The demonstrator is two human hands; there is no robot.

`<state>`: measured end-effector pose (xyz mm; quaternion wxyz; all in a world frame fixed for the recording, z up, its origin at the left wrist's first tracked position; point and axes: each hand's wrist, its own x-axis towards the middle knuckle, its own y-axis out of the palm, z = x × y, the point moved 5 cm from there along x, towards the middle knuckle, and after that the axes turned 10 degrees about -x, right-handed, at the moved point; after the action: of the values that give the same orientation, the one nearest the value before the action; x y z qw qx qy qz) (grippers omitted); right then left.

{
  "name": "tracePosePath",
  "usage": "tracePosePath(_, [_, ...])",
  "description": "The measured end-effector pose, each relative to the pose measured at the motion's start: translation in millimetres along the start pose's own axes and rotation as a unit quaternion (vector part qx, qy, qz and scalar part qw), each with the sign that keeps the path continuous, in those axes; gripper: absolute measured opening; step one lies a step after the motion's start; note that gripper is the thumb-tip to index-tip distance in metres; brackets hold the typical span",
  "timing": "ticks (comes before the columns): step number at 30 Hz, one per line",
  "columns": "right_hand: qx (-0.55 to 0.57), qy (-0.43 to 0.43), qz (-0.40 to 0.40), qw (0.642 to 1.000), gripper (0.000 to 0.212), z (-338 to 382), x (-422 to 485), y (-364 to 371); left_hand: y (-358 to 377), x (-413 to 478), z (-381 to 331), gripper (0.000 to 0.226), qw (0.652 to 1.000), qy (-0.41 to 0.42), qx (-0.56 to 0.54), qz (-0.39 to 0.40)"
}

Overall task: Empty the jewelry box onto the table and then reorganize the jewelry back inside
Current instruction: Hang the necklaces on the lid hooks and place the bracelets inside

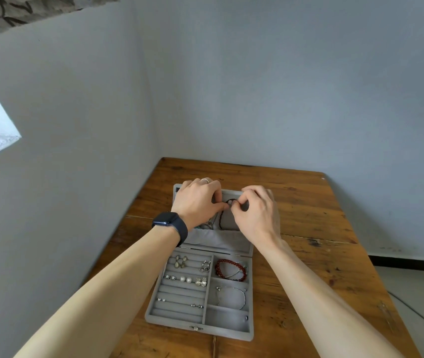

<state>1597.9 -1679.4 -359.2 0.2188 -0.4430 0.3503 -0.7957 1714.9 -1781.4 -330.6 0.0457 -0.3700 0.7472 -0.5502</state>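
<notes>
- Pinching a dark bead strand (220, 220) between thumb and forefinger, the left hand (200, 200) sits over the far half of the box (151, 312), its other fingers curled.
- The right hand (254, 213) pinches the same strand at its far loop, just beside the left fingers.
- From the pinch the strand runs back toward the person across the lid (218, 242), a grey panel with a soft pocket. Some silver pieces (207, 225) lie by the left wrist, partly hidden.
- The box lies open on the wooden bench (309, 228), lid away from the person, tray (207, 288) nearer.
- The tray's left side has padded rows holding earrings (181, 262), pearl studs (185, 279) and smaller studs (161, 300).
- Its right side has three compartments. The far one holds a red bracelet (221, 271) and the middle one a silver bangle (243, 297). The near one has a small dark bit (246, 317) against its right wall.
- A dark watch (170, 223) wraps the left wrist, and a ring (205, 180) sits on a left finger.
- The bench stands in a corner of pale walls (257, 86).
</notes>
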Motion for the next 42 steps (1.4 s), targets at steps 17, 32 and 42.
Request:
tracePosePath(17, [0.009, -0.116, 0.064, 0.991, 0.004, -13, -19, -13, 2, -2, 0, 0.052, 0.999, 0.012, 0.030, 0.023])
tracePosePath(32, [0.026, -0.102, 0.069, 0.992, 0.087, -9, -28, -8, 8, -5, -4, 0.063, 0.995, 0.014, 0.093, 0.026])
tracePosePath(42, [0.090, -0.007, 0.108, 0.990, 0.106, -13, -36, -8, 7, -5, -6, 0.069, 0.994, 0.022, 0.101, 0.034])
